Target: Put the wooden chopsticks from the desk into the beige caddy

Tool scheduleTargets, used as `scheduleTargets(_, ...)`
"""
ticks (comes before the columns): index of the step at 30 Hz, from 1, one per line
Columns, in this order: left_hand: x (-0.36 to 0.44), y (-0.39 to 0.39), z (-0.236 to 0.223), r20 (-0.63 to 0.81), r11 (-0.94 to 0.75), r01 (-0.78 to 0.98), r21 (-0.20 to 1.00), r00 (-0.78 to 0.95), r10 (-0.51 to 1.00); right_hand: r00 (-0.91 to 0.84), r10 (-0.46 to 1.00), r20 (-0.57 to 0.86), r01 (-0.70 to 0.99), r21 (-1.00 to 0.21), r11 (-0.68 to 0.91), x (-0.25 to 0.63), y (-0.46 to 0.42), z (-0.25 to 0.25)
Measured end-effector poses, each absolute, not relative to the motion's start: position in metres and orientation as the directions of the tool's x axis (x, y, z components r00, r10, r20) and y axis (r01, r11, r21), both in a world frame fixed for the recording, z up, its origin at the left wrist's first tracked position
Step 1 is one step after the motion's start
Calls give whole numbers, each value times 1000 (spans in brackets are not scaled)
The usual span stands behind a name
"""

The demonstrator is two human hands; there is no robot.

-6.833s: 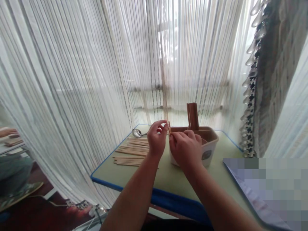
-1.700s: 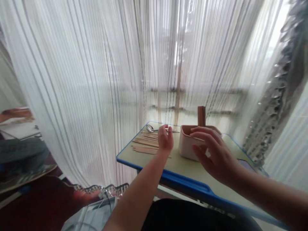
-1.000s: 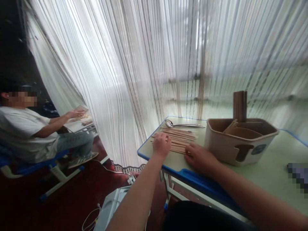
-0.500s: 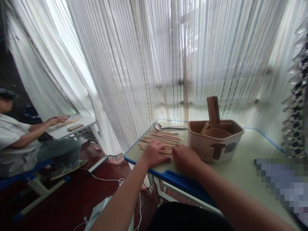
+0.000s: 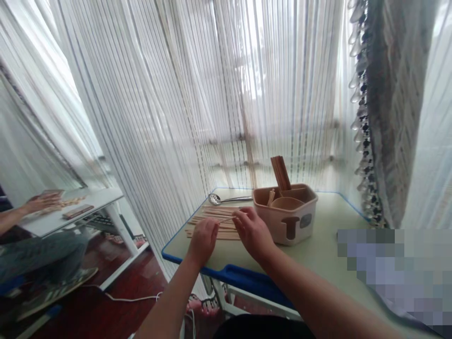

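Observation:
A single wooden chopstick (image 5: 226,219) is stretched between my two hands, just above the table. My left hand (image 5: 204,239) is closed around its left end. The right end sits in a pinch between the thumb and fingers of my right hand (image 5: 252,230). Beneath and behind the hands, several loose chopsticks (image 5: 226,234) lie side by side on the tabletop, partly covered by my fingers. Right of my right hand stands a beige divided utensil holder (image 5: 298,223). A dark brown bundle of chopsticks (image 5: 280,172) leans upright in it, with a few lighter sticks (image 5: 271,197) in another compartment.
Behind the loose chopsticks lies a metal slotted ladle (image 5: 214,199). The table (image 5: 325,263) has a blue edge, and a blurred-out patch (image 5: 399,273) covers its right side. At far left, a person's hand (image 5: 44,202) rests over another table (image 5: 102,200). White curtains (image 5: 148,117) hang behind.
My hands have risen from the row of chopsticks and now hold one between them. The view has turned to the right, so the table and holder appear further left.

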State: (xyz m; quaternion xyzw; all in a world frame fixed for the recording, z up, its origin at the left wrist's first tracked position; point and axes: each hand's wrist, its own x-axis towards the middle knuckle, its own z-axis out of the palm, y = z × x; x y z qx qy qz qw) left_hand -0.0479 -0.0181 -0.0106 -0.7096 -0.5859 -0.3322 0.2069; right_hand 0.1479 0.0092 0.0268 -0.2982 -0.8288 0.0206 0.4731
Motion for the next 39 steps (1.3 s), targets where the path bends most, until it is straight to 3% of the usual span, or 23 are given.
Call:
scheduleTargets(4,-42,-23,-6,737,-153,988,22,88,670,-326,506,799,228,-453,862,148,5,34)
scheduleTargets(7,-38,-25,-4,725,-114,993,6,75,684,-311,482,819,143,-461,876,147,0,36)
scheduleTargets(12,-43,-20,-8,724,-55,995,80,-20,690,-394,445,804,60,-460,886,142,-8,30)
scheduleTargets(21,-48,-12,-10,740,92,973,213,-223,634,-330,326,886,142,-295,945,143,-19,20)
scheduleTargets(24,-53,-12,-12,725,91,957,276,-270,634,-241,274,931,235,-218,947,145,-10,13)
scheduleTargets(27,-61,-9,-16,704,57,920,388,-335,626,-295,246,923,353,-134,926,146,-2,5)
scheduleTargets(30,-71,-5,-20,667,22,838,545,-449,595,-461,271,845,411,-68,909,143,-1,-2)
scheduleTargets(33,-77,1,-23,606,-20,728,685,-555,570,-671,351,653,432,-41,901,137,-6,-7)
scheduleTargets(39,-80,13,-31,562,-224,571,790,-527,637,-776,519,358,522,-97,847,132,-14,-5)
